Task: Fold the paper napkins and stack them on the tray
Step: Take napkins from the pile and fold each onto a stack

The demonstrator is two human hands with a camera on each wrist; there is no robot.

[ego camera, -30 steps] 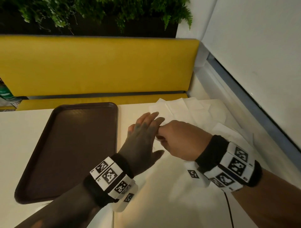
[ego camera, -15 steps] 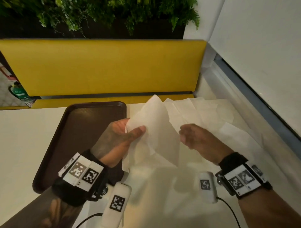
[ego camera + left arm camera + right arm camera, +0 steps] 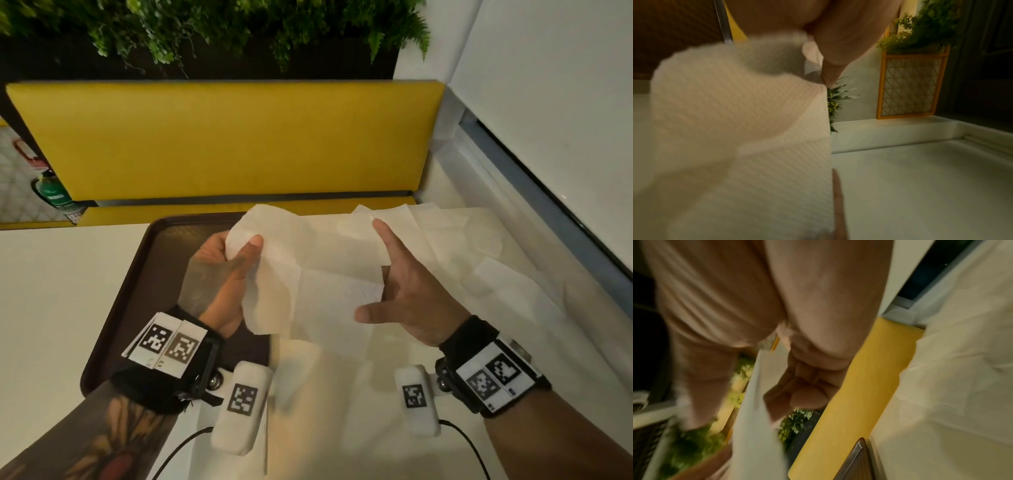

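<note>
Pale table (image 3: 61,291) in front of a yellow bench seat (image 3: 222,137), green plants (image 3: 239,27) behind the backrest. Brown tray (image 3: 137,291) lying on the table at left, nothing visible on its bare part. Loose unfolded paper napkins (image 3: 479,246) spread over the table's right side. One white napkin (image 3: 325,284) lifted off the table and stretched between both hands, hanging partly over the tray's right edge. Left hand (image 3: 222,274) pinching the napkin's left edge, thumb pressed on top, other fingers behind the sheet. Right hand (image 3: 407,291) at the right edge, thumb and forefinger spread wide apart, remaining fingers curled against the paper in the wrist view; firmness of that grip impossible to tell.
</note>
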